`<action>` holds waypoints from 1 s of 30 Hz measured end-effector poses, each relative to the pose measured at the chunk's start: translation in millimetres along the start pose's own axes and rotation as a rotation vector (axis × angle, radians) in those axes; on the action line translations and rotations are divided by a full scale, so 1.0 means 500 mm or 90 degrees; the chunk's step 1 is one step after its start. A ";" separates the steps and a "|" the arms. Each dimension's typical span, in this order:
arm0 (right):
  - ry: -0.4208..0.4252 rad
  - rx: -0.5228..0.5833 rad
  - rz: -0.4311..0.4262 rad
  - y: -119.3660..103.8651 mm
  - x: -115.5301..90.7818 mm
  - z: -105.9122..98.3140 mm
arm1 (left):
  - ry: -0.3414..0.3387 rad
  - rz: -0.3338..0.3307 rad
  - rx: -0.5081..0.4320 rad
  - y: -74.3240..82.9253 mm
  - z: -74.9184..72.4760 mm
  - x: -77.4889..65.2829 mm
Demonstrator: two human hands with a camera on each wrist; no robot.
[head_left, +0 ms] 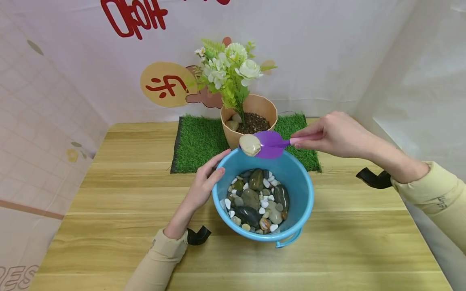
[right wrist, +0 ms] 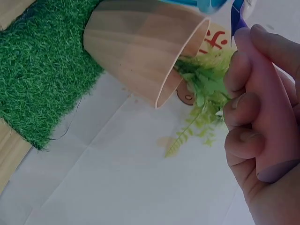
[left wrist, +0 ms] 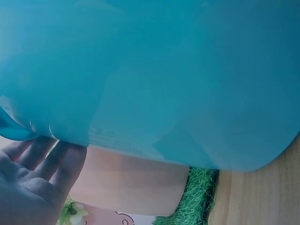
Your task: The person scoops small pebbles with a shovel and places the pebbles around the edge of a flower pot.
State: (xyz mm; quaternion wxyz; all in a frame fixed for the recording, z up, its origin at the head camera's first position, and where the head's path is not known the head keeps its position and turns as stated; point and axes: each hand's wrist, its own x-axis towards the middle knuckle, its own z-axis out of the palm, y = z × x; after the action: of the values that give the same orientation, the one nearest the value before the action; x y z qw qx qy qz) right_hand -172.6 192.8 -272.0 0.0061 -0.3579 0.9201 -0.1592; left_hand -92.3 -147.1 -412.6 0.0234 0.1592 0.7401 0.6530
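Note:
A purple toy shovel (head_left: pixel 271 150) with a pink handle (right wrist: pixel 272 108) is held in my right hand (head_left: pixel 340 135), fingers curled round the handle. On its blade, over the bucket's far rim, lies a large cream stone (head_left: pixel 250 144). My left hand (head_left: pixel 204 182) grips the left rim of the blue bucket (head_left: pixel 307 194), its fingers (left wrist: pixel 65 168) against the outer wall. Wet pebbles (head_left: pixel 251 200) in grey, green, white and brown cover the bucket's bottom. Just behind stands a tan flowerpot (head_left: pixel 231 137) with dark soil (head_left: pixel 255 122) and a few pale stones (head_left: pixel 233 124) inside.
White and green artificial flowers (head_left: pixel 229 66) rise from the pot, which stands on a mat of artificial grass (head_left: pixel 196 139). The bucket's blue handle (head_left: pixel 289 240) hangs at its front right. Beneath is a wooden table (head_left: pixel 138 202), backed by a printed white cloth (head_left: pixel 313 52).

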 end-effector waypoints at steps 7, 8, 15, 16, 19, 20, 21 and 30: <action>0.008 -0.003 0.034 0.017 0.030 -0.015 | 0.001 0.007 -0.001 0.000 0.000 0.001; 0.006 -0.003 0.041 0.020 0.036 -0.017 | 0.002 0.006 0.000 0.000 0.000 0.001; -0.004 -0.032 0.067 0.045 0.072 -0.023 | 0.004 0.003 0.005 0.002 -0.002 0.002; -0.007 -0.040 0.068 0.048 0.077 -0.023 | 0.003 0.001 0.005 0.002 -0.002 0.002; -0.020 -0.053 0.070 0.057 0.093 -0.020 | 0.002 0.000 0.006 0.003 -0.001 0.001; -0.023 -0.058 0.067 0.060 0.099 -0.019 | 0.002 0.001 0.006 0.003 -0.001 0.000; -0.025 -0.059 0.064 0.063 0.104 -0.017 | 0.002 0.000 0.007 0.003 -0.001 0.000; -0.053 -0.061 0.062 0.072 0.145 -0.006 | -0.001 0.001 0.005 0.002 -0.002 0.001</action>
State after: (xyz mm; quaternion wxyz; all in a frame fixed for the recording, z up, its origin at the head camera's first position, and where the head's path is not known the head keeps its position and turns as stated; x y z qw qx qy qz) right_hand -250.6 170.6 -272.4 0.0351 -0.3186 0.9420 -0.0990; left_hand -92.9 -147.7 -411.5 0.0226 0.1601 0.7425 0.6500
